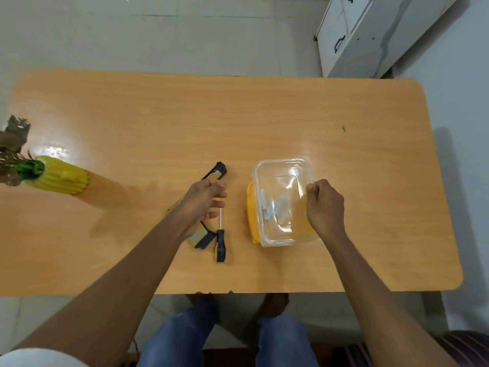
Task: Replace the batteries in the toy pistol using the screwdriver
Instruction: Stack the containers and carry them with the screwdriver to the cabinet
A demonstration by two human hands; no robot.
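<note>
One wooden table point(291, 115) fills most of the view, and on it everything lies. Near its left edge a yellow ribbed vase point(62, 178) with dry plants shows tilted in the wide lens. To the right of the middle stands a clear plastic container point(283, 202), with its yellow lid point(250, 215) half under its left side; inside it some small pale things are seen, but I cannot tell what they are.

Left of the container lies the toy pistol point(218, 172), black and yellow, stretched diagonally on the table, and its middle part is hidden by the left hand point(202, 205). This hand hovers over the pistol with fingers loosely curled and a little spread; I cannot tell if it touches or holds the toy. The right hand point(324, 205) is closed in a fist at the right rim of the container, and thumb and fingers seem to pinch this rim.

Just beside the pistol's near end lies the screwdriver point(220, 243), black and yellow handle toward the person, thin shaft pointing away under the left fingers.
</note>
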